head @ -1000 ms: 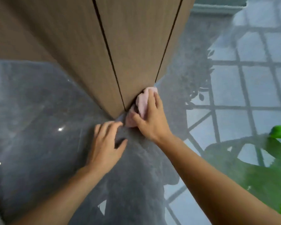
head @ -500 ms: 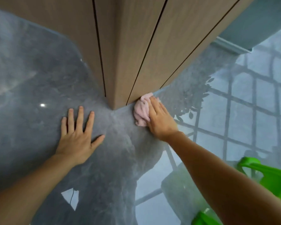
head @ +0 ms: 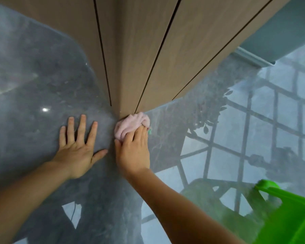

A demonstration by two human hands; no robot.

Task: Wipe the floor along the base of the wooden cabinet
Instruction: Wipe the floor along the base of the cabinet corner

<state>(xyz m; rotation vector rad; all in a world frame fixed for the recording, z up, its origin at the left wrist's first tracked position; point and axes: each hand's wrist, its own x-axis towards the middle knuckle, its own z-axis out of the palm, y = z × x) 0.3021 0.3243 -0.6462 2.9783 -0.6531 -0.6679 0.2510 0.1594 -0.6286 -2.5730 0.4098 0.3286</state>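
The wooden cabinet (head: 139,50) rises from the glossy grey floor (head: 33,95), and its outer corner meets the floor at the middle of the view. A bunched pink cloth (head: 128,125) lies on the floor, touching the cabinet's base at that corner. My right hand (head: 133,148) presses down on the cloth's near side with its fingers closed over it. My left hand (head: 77,147) lies flat on the floor to the left of the corner, fingers spread, holding nothing.
A bright green plastic stool (head: 287,215) stands at the lower right, close to my right forearm. The polished floor mirrors a window grid and plant leaves on the right. A pale skirting board (head: 253,57) runs along the wall at the upper right.
My right hand has slid the cloth left along the cabinet's base to the corner. My left hand, curled beside the cloth a second ago, moved left and now lies flat.
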